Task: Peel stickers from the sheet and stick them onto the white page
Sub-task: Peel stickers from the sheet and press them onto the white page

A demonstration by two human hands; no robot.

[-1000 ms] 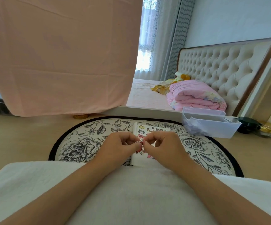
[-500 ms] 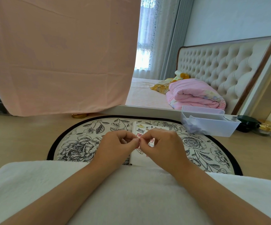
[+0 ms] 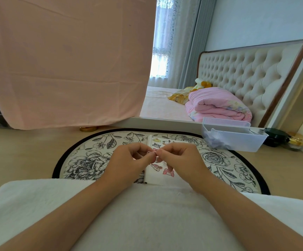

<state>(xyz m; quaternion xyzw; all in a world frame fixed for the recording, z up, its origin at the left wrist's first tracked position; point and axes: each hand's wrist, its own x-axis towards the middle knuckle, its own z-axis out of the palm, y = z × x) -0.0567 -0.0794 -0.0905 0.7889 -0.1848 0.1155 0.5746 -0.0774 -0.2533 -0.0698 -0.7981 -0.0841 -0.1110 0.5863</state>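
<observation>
On the floral placemat [image 3: 85, 160] lies the white page [image 3: 155, 176]; above it the left hand [image 3: 129, 163] and right hand [image 3: 183, 162] pinch one small sticker [image 3: 153, 151] between fingertips.

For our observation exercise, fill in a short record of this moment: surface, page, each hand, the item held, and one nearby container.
surface: round floral mat on a wooden floor
page: white page with cartoon stickers on it, lying on the mat, partly hidden by the hands
left hand: left hand raised above the page, fingertips pinched
right hand: right hand opposite, fingertips meeting the left
item held: small pink sticker between both hands; details too small to tell
container: translucent plastic box at the mat's far right edge
</observation>
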